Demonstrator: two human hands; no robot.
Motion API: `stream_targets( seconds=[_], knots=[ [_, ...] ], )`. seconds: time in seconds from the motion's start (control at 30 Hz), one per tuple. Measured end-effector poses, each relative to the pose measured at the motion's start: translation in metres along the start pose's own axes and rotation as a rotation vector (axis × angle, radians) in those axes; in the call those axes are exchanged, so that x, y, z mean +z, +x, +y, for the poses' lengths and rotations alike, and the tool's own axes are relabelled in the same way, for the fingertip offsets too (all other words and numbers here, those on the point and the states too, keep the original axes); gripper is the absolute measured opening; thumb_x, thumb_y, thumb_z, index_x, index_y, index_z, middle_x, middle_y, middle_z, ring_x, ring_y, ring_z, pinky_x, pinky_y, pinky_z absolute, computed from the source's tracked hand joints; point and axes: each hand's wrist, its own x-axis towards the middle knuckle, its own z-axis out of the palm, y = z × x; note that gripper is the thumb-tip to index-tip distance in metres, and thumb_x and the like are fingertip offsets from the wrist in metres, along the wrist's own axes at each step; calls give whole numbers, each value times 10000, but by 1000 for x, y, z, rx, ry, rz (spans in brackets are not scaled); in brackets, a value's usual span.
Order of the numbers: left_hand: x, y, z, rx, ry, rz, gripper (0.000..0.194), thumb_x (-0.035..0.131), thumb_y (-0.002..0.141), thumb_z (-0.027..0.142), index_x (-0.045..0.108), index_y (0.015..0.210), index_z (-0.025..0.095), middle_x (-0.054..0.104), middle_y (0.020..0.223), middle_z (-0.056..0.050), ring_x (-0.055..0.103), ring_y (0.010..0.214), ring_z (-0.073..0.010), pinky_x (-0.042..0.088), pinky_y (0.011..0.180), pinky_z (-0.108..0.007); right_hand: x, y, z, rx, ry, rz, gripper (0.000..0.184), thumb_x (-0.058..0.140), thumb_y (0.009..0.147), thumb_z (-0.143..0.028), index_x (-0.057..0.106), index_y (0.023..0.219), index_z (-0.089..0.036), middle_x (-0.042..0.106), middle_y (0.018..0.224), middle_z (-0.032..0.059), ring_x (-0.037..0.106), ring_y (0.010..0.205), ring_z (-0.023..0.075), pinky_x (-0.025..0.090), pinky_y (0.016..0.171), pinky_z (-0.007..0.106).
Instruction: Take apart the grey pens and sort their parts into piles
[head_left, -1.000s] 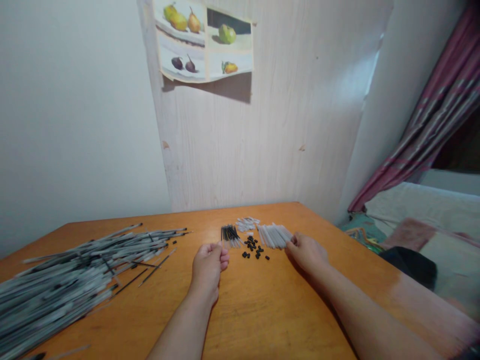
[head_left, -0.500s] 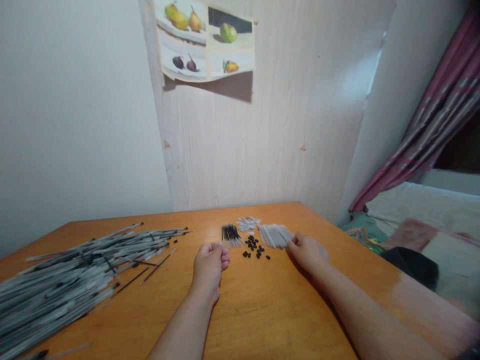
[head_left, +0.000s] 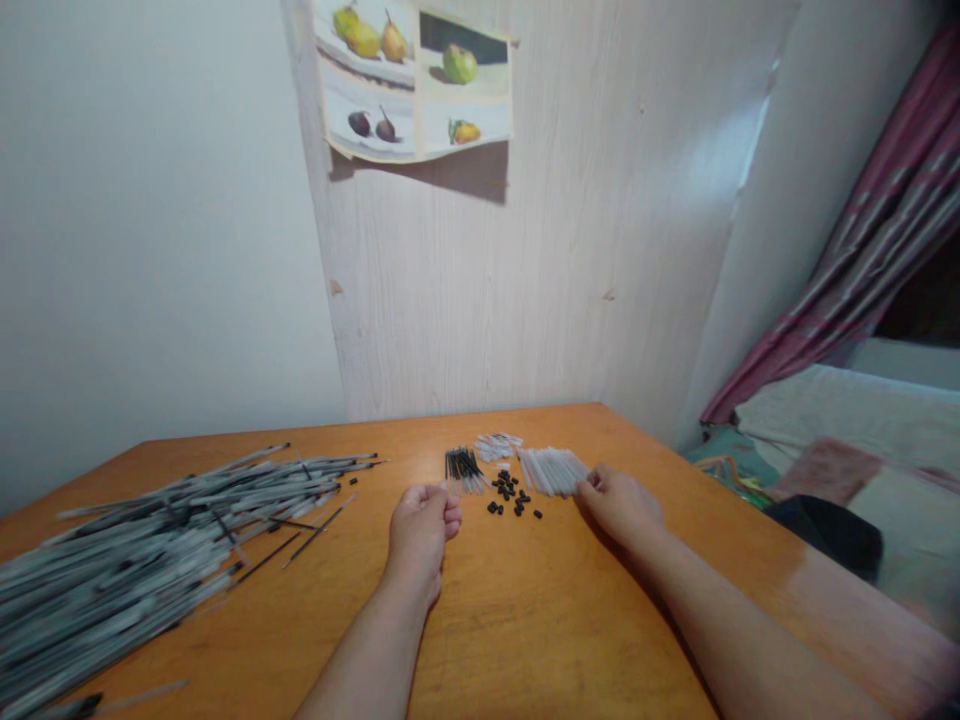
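Observation:
My left hand is closed in a pinch near the table's middle. Whatever its thumb and forefinger hold is too small to make out. Just beyond it lie the thin black-and-clear refill pieces in a small row. My right hand has its fingertips pinched on a tube at the right end of a row of clear plastic tubes. Small black caps are scattered between the hands. Behind them sits a little pile of short whitish clear pieces.
A large heap of long grey pens or refills spreads over the left of the wooden table. The wall with a fruit picture rises behind the table. To the right are a bed, a dark item and a pink curtain.
The view has shifted very slightly. Both hands keep the same pinched poses at the same spots, and the small parts on the table lie as before.

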Motion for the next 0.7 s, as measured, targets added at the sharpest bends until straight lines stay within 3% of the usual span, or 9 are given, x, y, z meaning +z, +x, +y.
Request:
stream_targets(
  seconds=[0.37,0.7],
  knots=[
    [0,1,-4,13,-16,-9,200,644,805,337,551,810,160,643,715,-38,599,577,-98,481,528,-200,3,-9,-2,-106,58,105,331,417,936,-447,642,866,-215,702,814,94,616,761,224,284,582,292],
    [0,0,-7,25,-34,-3,202,635,822,339,533,814,164,634,707,-37,582,552,-92,447,500,-187,22,-53,-37,-548,183,250,294,456,955,-397,561,738,-230,655,665,23,586,604,167,298,562,288]
  ],
)
